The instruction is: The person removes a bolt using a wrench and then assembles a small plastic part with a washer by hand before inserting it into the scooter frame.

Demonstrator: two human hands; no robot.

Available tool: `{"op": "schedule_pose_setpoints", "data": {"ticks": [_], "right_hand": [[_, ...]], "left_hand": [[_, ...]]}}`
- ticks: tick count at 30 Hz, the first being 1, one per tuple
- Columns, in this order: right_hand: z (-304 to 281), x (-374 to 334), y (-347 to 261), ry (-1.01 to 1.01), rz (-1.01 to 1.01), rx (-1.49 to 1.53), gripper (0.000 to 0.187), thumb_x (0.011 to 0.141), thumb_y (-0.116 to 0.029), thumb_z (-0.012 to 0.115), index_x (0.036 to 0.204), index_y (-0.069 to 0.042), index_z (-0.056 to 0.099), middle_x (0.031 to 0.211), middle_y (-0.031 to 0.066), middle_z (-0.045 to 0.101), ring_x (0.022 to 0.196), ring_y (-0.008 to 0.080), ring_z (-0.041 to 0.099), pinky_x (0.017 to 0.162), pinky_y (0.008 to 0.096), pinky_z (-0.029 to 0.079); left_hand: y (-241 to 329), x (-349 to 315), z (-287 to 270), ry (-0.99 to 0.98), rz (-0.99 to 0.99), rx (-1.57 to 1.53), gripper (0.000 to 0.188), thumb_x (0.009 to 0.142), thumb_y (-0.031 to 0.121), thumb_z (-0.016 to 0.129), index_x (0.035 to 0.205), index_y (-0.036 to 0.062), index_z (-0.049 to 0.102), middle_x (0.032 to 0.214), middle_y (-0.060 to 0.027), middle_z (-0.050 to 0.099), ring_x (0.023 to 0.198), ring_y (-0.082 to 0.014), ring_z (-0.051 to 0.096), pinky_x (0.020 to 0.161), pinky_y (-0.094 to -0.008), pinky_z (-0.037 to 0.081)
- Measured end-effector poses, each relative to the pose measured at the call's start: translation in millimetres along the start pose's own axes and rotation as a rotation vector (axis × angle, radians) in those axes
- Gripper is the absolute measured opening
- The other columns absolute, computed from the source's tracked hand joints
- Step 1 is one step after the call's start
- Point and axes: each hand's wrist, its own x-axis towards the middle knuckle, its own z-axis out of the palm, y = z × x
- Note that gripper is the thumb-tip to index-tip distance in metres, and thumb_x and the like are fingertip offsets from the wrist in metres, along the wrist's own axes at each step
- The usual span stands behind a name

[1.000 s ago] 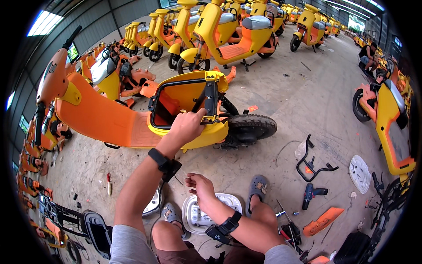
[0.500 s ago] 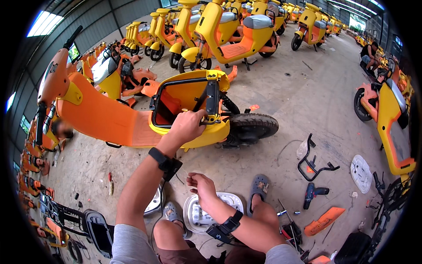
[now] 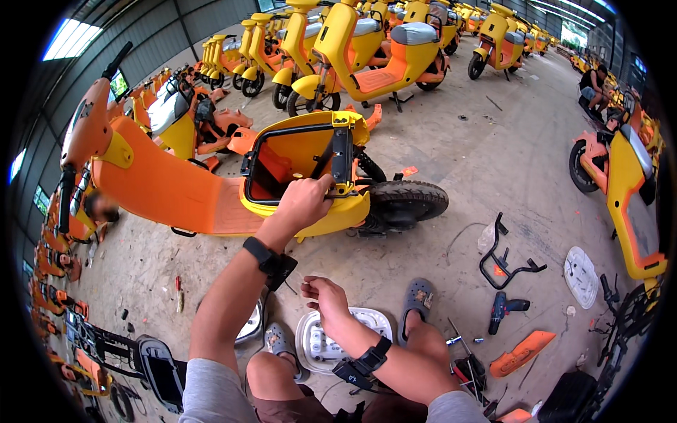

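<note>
An orange and yellow scooter (image 3: 211, 197) stands across in front of me, its seat opening bared. The black frame (image 3: 282, 129) runs round this opening. My left hand (image 3: 305, 201) is closed at the near rear corner of that frame. A short dark bar shows beside the fist, but what the fingers grip is hidden. Lower down, my right hand (image 3: 326, 299) hovers over a white moulded plate (image 3: 374, 324) on the floor between my feet. Its fingers are loosely bent and apart, with nothing seen in them.
Right of my feet lie a black tube rack (image 3: 486, 264), a drill (image 3: 498, 314), an orange panel (image 3: 522, 352) and another white plate (image 3: 580, 278). A red-handled screwdriver (image 3: 178, 285) lies at left. Parked scooters (image 3: 395, 70) fill the back; a person (image 3: 594, 88) sits far right.
My left hand has shifted very slightly right along with the forearm, still closed at the frame corner. The right hand keeps nearly the same place and pose.
</note>
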Motion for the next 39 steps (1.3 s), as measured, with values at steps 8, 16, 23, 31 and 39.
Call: {"op": "schedule_pose_setpoints", "data": {"ticks": [8, 16, 23, 31, 39], "right_hand": [[-3, 0, -1, 0.004, -0.004, 0.003, 0.021, 0.091, -0.016, 0.05, 0.102, -0.006, 0.066, 0.089, 0.0026, 0.067, 0.082, 0.0107, 0.061, 0.07, 0.0273, 0.045], [-2, 0, 1, 0.009, 0.007, -0.009, 0.022, 0.092, -0.016, 0.05, 0.103, -0.005, 0.066, 0.09, 0.0029, 0.068, 0.082, 0.011, 0.061, 0.07, 0.0275, 0.046], [-1, 2, 3, 0.007, 0.009, -0.005, 0.022, 0.092, -0.015, 0.05, 0.103, -0.005, 0.066, 0.09, 0.003, 0.068, 0.082, 0.011, 0.061, 0.07, 0.0274, 0.046], [-2, 3, 3, 0.004, -0.006, 0.001, 0.021, 0.091, -0.015, 0.051, 0.101, -0.006, 0.066, 0.089, 0.0026, 0.068, 0.082, 0.0109, 0.061, 0.07, 0.0271, 0.046], [-1, 1, 2, 0.012, -0.002, 0.001, 0.021, 0.091, -0.017, 0.052, 0.101, -0.006, 0.067, 0.089, 0.0019, 0.067, 0.082, 0.0105, 0.061, 0.07, 0.0268, 0.045]], "left_hand": [[4, 0, -5, 0.006, -0.002, -0.025, 0.027, 0.076, 0.017, 0.067, 0.1, 0.0062, 0.061, 0.075, -0.0179, 0.065, 0.074, -0.0364, 0.065, 0.066, -0.0451, 0.051], [0, -4, 4, 0.046, -0.052, -0.009, 0.026, 0.077, 0.014, 0.066, 0.101, 0.0062, 0.061, 0.075, -0.0168, 0.066, 0.075, -0.036, 0.065, 0.067, -0.0451, 0.052], [-3, -3, 7, 0.092, 0.015, -0.035, 0.026, 0.077, 0.014, 0.064, 0.101, 0.0063, 0.061, 0.072, -0.0182, 0.065, 0.071, -0.0372, 0.065, 0.064, -0.0467, 0.051], [0, -8, -3, 0.052, 0.023, -0.105, 0.03, 0.076, 0.014, 0.066, 0.104, 0.0066, 0.059, 0.074, -0.0179, 0.066, 0.073, -0.0364, 0.065, 0.066, -0.0449, 0.051], [-4, -3, 9, 0.063, -0.051, -0.057, 0.031, 0.077, 0.014, 0.066, 0.107, 0.0067, 0.06, 0.077, -0.0172, 0.067, 0.073, -0.0365, 0.065, 0.066, -0.0454, 0.051]]}}
